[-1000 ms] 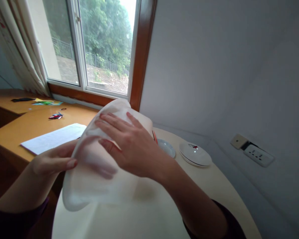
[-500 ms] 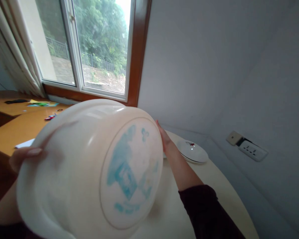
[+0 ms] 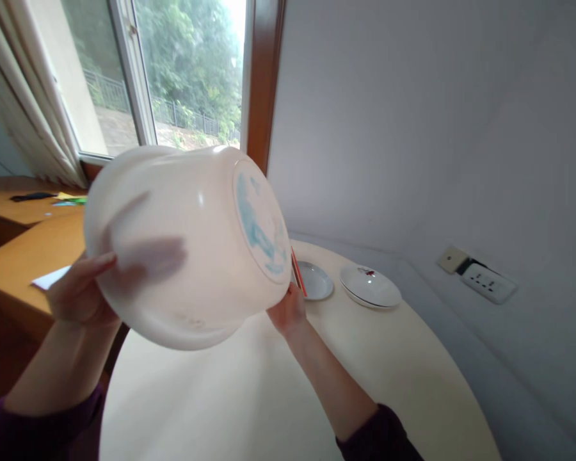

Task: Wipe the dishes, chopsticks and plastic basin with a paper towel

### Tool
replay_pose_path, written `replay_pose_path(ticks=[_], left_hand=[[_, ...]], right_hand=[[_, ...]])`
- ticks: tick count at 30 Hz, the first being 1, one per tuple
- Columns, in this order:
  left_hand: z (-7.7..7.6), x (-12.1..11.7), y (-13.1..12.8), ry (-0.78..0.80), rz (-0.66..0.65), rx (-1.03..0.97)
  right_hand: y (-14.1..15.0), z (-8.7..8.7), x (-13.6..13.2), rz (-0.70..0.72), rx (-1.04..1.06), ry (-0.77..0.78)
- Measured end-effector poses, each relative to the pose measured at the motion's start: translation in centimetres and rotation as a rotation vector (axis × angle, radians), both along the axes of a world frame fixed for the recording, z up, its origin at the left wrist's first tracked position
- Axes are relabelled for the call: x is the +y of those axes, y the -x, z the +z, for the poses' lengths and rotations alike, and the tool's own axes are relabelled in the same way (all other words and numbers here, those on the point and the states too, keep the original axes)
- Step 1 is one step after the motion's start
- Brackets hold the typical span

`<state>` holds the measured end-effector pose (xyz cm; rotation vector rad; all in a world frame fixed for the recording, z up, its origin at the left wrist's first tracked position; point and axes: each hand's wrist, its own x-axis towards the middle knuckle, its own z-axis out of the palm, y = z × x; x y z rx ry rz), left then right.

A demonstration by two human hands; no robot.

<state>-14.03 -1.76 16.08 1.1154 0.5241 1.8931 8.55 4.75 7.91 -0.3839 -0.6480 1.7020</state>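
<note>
A white, translucent plastic basin [image 3: 192, 230] is held tilted on its side above the table, its base with worn blue print facing right. My left hand [image 3: 84, 288] grips the basin's rim, thumb outside; its other fingers show as shadows through the wall. At the base's lower edge, my right hand [image 3: 288, 310] holds the basin from the far side, its fingers mostly hidden behind it. The inside of the basin is turned away from me.
A round white table [image 3: 249, 403] lies below. On it are a small plate [image 3: 319, 282], red-orange chopsticks [image 3: 297, 272] and stacked white dishes [image 3: 372, 288] near the wall. A wooden desk [image 3: 24, 250] with papers stands at left, under the window. A socket [image 3: 487, 283] is on the right wall.
The basin has moved up and farther from me, and its base has turned more to the right. Both hands moved with it. The small plate and chopsticks are now visible.
</note>
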Motion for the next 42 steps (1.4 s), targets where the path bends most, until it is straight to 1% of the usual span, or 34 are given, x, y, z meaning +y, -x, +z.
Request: replay_pose_path(ticks=[3, 5, 9, 13, 15, 18, 21, 23, 25, 28, 30, 34, 38, 40, 42], left_hand=[[0.4, 0.0, -1.8, -0.065, -0.063, 0.023], [0.3, 0.1, -2.7, -0.039, -0.127, 0.062], [-0.5, 0.4, -4.1, 0.012, -0.211, 0.118], [-1.0, 0.5, -5.0, 0.015, -0.213, 0.152], [-1.1, 0.5, -5.3, 0.013, -0.213, 0.158], [-1.1, 0.5, -5.7, -0.002, -0.200, 0.149], [-1.2, 0.7, -6.1, -0.009, -0.154, 0.133], [-1.2, 0.8, -6.3, -0.009, -0.126, 0.117], [-1.3, 1.0, -6.4, -0.012, -0.135, 0.104], [-1.4, 1.2, -6.4, -0.030, -0.179, 0.076], [-1.5, 1.2, -6.4, -0.040, -0.180, 0.053], [-1.7, 1.1, -6.4, -0.021, -0.181, 0.054], [-1.9, 1.0, -6.3, 0.007, -0.211, 0.083], [-2.1, 1.0, -6.2, 0.025, -0.209, 0.098], [-2.3, 1.0, -6.0, 0.048, -0.181, 0.110]], right_hand=[[0.7, -0.8, -1.0, 0.036, 0.026, 0.089], [1.0, -0.7, -2.0, 0.072, 0.059, 0.146], [1.6, 1.1, -4.0, 0.147, 0.133, 0.182], [2.2, 2.5, -5.4, 0.179, 0.068, 0.164], [2.6, 2.8, -5.8, 0.165, 0.021, 0.144], [3.3, 2.8, -6.1, 0.086, -0.015, 0.124], [4.0, 2.7, -6.3, 0.022, -0.028, 0.072], [4.4, 2.6, -6.6, -0.014, -0.052, 0.014], [4.6, 2.5, -7.0, -0.085, -0.119, -0.073], [4.4, 2.8, -7.3, -0.251, -0.302, -0.330], [4.0, 3.3, -7.3, -0.395, -0.454, -0.516], [3.5, 4.3, -7.0, -0.674, -0.849, -0.779], [4.1, 4.6, -6.6, -0.955, -1.201, -1.076], [4.4, 4.7, -6.1, -1.047, -1.319, -1.142], [4.3, 5.3, -5.5, -1.083, -1.384, -1.138]])
